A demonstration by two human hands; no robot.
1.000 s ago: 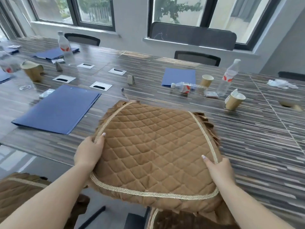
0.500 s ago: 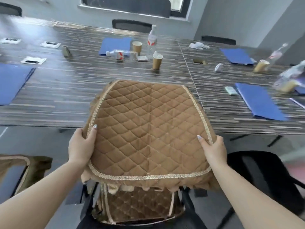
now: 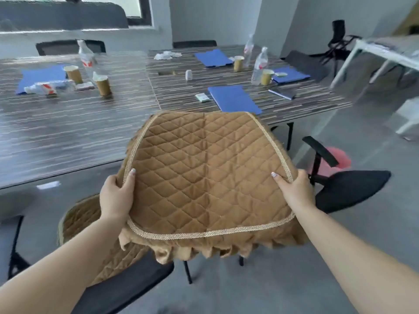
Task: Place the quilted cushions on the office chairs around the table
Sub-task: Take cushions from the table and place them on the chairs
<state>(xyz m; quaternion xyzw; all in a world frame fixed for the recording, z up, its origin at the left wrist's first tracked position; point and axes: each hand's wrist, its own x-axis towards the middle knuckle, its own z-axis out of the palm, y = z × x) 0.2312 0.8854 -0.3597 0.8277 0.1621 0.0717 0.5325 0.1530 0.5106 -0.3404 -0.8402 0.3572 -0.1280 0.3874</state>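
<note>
In the head view, the left hand (image 3: 116, 196) and right hand (image 3: 294, 191) each gripped a side edge of the cushion (image 3: 204, 175), thumbs on top, holding it in the air near the tabletop (image 3: 68, 132) edge. A bare chair (image 3: 349, 189) stood just right; another cushion (image 3: 79, 220) lay lower left.

Brown quilted cushion (image 3: 208, 175) — held flat, aloft

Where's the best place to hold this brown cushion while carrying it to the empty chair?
Grip the cushion at its two side edges near the braided trim, coming from the near side, as the left hand and right hand do. It is wide, flat and floppy, so two grips keep it spread.
</note>
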